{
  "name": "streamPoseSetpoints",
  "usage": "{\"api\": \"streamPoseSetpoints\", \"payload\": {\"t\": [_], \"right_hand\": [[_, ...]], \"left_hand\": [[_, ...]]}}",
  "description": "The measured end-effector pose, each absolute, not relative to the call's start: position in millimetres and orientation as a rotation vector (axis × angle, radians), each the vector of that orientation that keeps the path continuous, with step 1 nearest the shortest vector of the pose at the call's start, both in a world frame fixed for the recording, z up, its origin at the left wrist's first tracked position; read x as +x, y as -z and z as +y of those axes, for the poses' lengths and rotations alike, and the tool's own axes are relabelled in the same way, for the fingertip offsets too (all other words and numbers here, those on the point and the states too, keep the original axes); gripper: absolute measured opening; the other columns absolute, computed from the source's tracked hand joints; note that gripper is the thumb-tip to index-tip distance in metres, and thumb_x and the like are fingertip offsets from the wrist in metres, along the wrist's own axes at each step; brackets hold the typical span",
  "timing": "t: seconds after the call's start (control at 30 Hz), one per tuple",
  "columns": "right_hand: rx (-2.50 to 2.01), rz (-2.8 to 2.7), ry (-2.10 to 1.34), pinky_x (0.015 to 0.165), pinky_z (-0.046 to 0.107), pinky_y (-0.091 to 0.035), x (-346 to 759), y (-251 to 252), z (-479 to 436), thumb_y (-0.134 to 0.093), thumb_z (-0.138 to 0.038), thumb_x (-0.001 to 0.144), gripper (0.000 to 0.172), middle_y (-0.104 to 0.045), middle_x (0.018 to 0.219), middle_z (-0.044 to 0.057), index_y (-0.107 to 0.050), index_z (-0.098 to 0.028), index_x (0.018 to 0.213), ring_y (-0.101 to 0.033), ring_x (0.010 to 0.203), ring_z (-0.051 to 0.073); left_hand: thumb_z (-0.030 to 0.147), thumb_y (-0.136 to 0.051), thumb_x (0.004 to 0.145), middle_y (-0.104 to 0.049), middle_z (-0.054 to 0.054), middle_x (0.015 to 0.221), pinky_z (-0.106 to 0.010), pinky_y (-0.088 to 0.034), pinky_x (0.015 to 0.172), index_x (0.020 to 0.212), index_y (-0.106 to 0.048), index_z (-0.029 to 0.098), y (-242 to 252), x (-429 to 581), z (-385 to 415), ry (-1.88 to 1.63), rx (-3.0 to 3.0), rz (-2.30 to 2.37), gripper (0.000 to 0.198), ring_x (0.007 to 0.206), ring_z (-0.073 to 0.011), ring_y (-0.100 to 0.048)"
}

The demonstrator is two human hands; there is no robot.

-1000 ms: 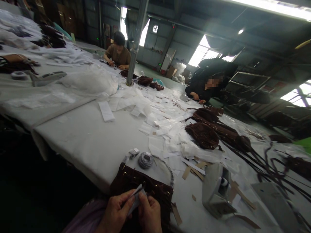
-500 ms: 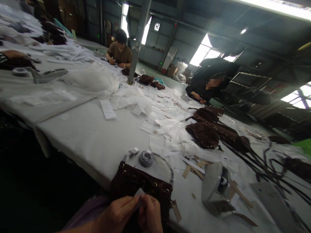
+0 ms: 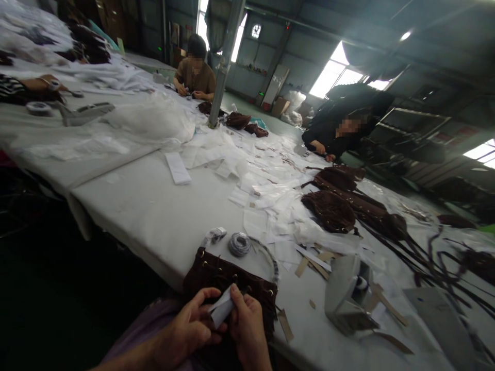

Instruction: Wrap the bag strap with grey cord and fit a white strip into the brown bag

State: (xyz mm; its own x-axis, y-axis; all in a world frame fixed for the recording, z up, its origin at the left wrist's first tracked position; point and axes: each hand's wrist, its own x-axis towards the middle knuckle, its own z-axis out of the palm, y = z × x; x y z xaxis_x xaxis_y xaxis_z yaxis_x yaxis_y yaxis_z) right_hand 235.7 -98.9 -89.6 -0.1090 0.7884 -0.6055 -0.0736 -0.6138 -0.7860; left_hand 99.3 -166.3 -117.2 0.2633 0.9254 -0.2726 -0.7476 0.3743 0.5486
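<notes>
At the bottom of the view my left hand [image 3: 191, 327] and my right hand [image 3: 247, 330] pinch a small white paper slip [image 3: 221, 309] between their fingers. Both hands hover over a dark brown suede bag [image 3: 232, 281] with metal eyelets, which hangs over the near edge of the white table [image 3: 154, 216]. Just beyond the bag lie a grey spool of cord [image 3: 238, 243] and a small wrapped roll [image 3: 214, 235].
A grey metal tape dispenser [image 3: 346, 296] stands to the right. White paper slips [image 3: 266, 206] litter the table's middle. More brown bags and straps [image 3: 348, 206] lie further right. Two other people [image 3: 195, 72] [image 3: 336, 136] work at the far side, beside a steel post [image 3: 226, 62].
My hands have shifted slightly right and up, and the white slip now shows more fully between my fingers. The view has tipped a little downward.
</notes>
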Motion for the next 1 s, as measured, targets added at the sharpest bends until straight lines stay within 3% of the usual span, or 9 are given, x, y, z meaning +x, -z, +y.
{"api": "streamPoseSetpoints", "payload": {"t": [0.13, 0.23, 0.33, 0.4, 0.53, 0.63, 0.77, 0.87, 1.0], "right_hand": [[-1.537, -0.825, -1.795, 0.028, 0.016, -0.012, 234, 93, -99, -0.07, -0.07, 0.058, 0.058, -0.03, 0.033, -0.012, -0.038, -0.021, 0.052, -0.02, 0.027, 0.001], [-1.536, -0.861, -1.767, 0.028, 0.017, -0.012, 231, 95, -98, -0.069, -0.072, 0.056, 0.059, -0.03, 0.032, -0.012, -0.039, -0.021, 0.052, -0.02, 0.027, 0.001], [-1.529, -0.885, -1.774, 0.03, 0.018, -0.011, 229, 95, -99, -0.067, -0.072, 0.059, 0.059, -0.029, 0.033, -0.012, -0.039, -0.021, 0.051, -0.019, 0.028, 0.001], [-1.495, -0.885, -1.793, 0.032, 0.018, -0.013, 230, 94, -100, -0.069, -0.069, 0.061, 0.056, -0.03, 0.035, -0.012, -0.041, -0.02, 0.052, -0.021, 0.031, 0.001], [-1.439, -0.93, -1.813, 0.035, 0.019, -0.016, 236, 94, -99, -0.071, -0.064, 0.063, 0.051, -0.034, 0.041, -0.011, -0.048, -0.018, 0.06, -0.024, 0.035, 0.002], [-1.463, -0.997, -1.82, 0.035, 0.02, -0.01, 240, 98, -97, -0.069, -0.066, 0.064, 0.052, -0.03, 0.04, -0.012, -0.047, -0.019, 0.059, -0.019, 0.034, 0.002], [-1.459, -1.046, -1.802, 0.035, 0.02, -0.011, 242, 100, -97, -0.069, -0.067, 0.063, 0.053, -0.031, 0.039, -0.012, -0.047, -0.018, 0.059, -0.02, 0.034, 0.002], [-1.427, -1.069, -1.826, 0.035, 0.019, -0.014, 244, 98, -99, -0.067, -0.065, 0.066, 0.051, -0.037, 0.04, -0.009, -0.049, -0.018, 0.061, -0.029, 0.034, 0.004], [-1.42, -1.105, -1.875, 0.035, 0.019, -0.011, 247, 94, -99, -0.064, -0.062, 0.072, 0.049, -0.038, 0.039, -0.008, -0.051, -0.016, 0.06, -0.029, 0.033, 0.003]], "left_hand": [[0.017, -0.076, 0.063, -0.066, -0.006, 0.11, -0.032, -0.047, 0.082, 0.131, -0.04, 0.026, 120, 98, -170, -1.164, 0.488, 0.692, 0.077, 0.092, -0.0197, -0.063], [0.027, -0.077, 0.07, -0.07, -0.004, 0.094, -0.028, -0.047, 0.075, 0.138, -0.04, 0.022, 110, 100, -165, -1.16, 0.574, 0.876, 0.078, 0.078, -0.0159, -0.063], [0.039, -0.073, 0.073, -0.069, -0.002, 0.071, -0.029, -0.048, 0.067, 0.125, -0.058, 0.015, 103, 101, -161, -1.106, 0.594, 1.041, 0.06, 0.064, -0.0153, -0.059], [0.043, -0.074, 0.07, -0.07, -0.003, 0.07, -0.031, -0.049, 0.068, 0.117, -0.065, 0.014, 103, 100, -161, -1.079, 0.558, 1.054, 0.057, 0.064, -0.017, -0.06], [0.051, -0.074, 0.067, -0.073, -0.007, 0.081, -0.034, -0.052, 0.071, 0.105, -0.067, 0.015, 104, 95, -160, -1.063, 0.343, 0.954, 0.053, 0.073, -0.0213, -0.066], [0.067, -0.06, 0.071, -0.069, -0.005, 0.07, -0.032, -0.052, 0.063, 0.091, -0.062, 0.017, 96, 95, -150, -0.984, 0.212, 0.986, 0.054, 0.065, -0.0204, -0.066], [0.073, -0.056, 0.069, -0.064, -0.005, 0.062, -0.025, -0.045, 0.05, 0.081, -0.064, 0.012, 87, 105, -135, -0.783, 0.388, 1.002, 0.063, 0.051, -0.0142, -0.059], [0.071, -0.06, 0.068, -0.058, -0.002, 0.055, -0.019, -0.032, 0.041, 0.073, -0.062, 0.012, 95, 116, -133, -0.779, 0.438, 0.993, 0.06, 0.042, -0.0079, -0.045], [0.071, -0.059, 0.068, -0.054, 0.001, 0.051, -0.021, -0.022, 0.039, 0.07, -0.062, 0.012, 111, 122, -135, -0.871, 0.598, 1.031, 0.059, 0.038, -0.0062, -0.036]]}}
